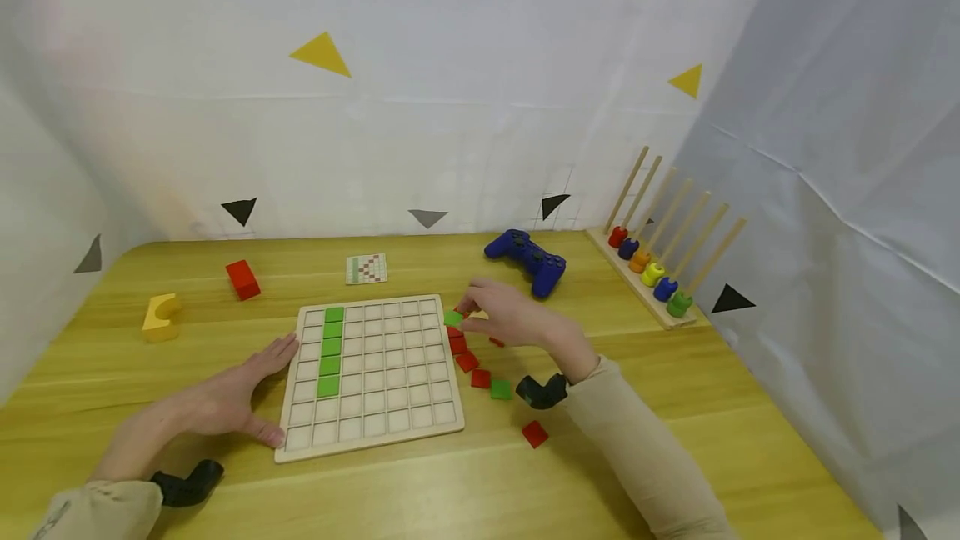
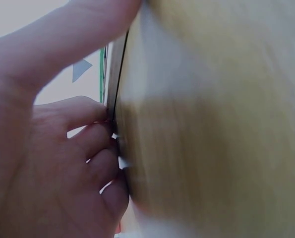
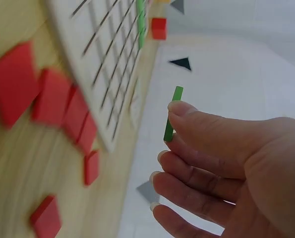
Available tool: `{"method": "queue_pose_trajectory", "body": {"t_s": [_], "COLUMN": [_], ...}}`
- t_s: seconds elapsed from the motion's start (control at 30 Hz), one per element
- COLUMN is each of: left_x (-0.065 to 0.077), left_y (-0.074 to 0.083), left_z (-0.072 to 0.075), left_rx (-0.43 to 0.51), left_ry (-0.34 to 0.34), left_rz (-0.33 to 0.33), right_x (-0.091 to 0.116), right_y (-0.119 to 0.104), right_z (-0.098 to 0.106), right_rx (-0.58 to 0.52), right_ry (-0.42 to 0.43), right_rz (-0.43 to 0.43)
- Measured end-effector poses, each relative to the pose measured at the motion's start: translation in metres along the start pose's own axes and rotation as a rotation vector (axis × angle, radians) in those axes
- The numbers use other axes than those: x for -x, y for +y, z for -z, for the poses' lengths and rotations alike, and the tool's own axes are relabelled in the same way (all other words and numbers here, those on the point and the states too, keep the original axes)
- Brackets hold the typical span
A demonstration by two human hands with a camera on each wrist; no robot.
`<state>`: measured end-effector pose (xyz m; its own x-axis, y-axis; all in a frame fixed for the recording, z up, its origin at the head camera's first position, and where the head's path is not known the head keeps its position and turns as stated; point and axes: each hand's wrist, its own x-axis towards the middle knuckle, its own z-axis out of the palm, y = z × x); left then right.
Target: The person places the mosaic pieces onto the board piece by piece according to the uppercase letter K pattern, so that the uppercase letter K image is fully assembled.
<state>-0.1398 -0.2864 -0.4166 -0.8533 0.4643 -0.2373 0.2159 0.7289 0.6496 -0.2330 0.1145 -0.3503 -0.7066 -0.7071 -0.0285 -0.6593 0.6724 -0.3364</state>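
Observation:
A pale wooden grid board (image 1: 372, 445) lies on the table, with several green square tiles (image 1: 331, 347) in one of its left columns. My left hand (image 1: 217, 400) rests at the board's left edge, thumb and fingers spread along it; the left wrist view shows the fingertips down at that edge. Just past the board's right side, my right hand (image 1: 516, 319) pinches a green tile (image 3: 174, 111) between thumb and index finger, held above the table. Below and beside that hand lie several red tiles (image 1: 467, 362) and another green tile (image 1: 501, 390).
A small pattern card (image 1: 367, 269) lies behind the board. A blue game controller (image 1: 527, 260) sits behind my right hand, and a peg stand with coloured beads (image 1: 666, 317) stands farther right. At the left are a red block (image 1: 242, 280) and a yellow block (image 1: 160, 319).

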Motion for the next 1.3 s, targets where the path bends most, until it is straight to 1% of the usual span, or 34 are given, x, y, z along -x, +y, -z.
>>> {"method": "queue_pose_trajectory", "body": {"t_s": [0.17, 0.27, 0.4, 0.47, 0.63, 0.77, 1.07, 1.17, 1.3], "left_x": [-0.001, -0.001, -0.001, -0.001, -0.001, -0.001, -0.001, -0.001, -0.001], "left_y": [0.0, 0.0, 0.0, 0.0, 0.0, 0.001, 0.002, 0.001, 0.0], "left_z": [0.0, 0.0, 0.0, 0.0, 0.0, 0.0, 0.002, 0.001, 0.001], "left_rx": [0.008, 0.004, -0.006, -0.006, -0.002, -0.005, 0.017, 0.019, 0.015], "left_ry": [-0.003, -0.001, 0.002, 0.0, 0.0, -0.004, -0.014, -0.009, -0.001], "left_rz": [0.005, 0.01, 0.013, 0.011, 0.0, 0.002, 0.002, -0.002, -0.01], "right_x": [-0.01, -0.018, -0.029, -0.033, -0.045, -0.053, -0.062, -0.064, -0.066], "right_y": [-0.026, -0.04, -0.06, -0.07, -0.09, -0.099, -0.117, -0.121, -0.125], "right_z": [0.003, 0.002, 0.0, 0.0, -0.008, -0.017, -0.041, -0.046, -0.053], "right_rx": [0.002, 0.029, 0.066, 0.066, 0.072, 0.082, 0.162, 0.199, 0.248], "right_ry": [-0.025, -0.046, -0.072, -0.087, -0.105, -0.101, -0.12, -0.134, -0.173], "right_rz": [0.028, 0.042, 0.083, 0.106, 0.139, 0.167, 0.229, 0.239, 0.257]}}
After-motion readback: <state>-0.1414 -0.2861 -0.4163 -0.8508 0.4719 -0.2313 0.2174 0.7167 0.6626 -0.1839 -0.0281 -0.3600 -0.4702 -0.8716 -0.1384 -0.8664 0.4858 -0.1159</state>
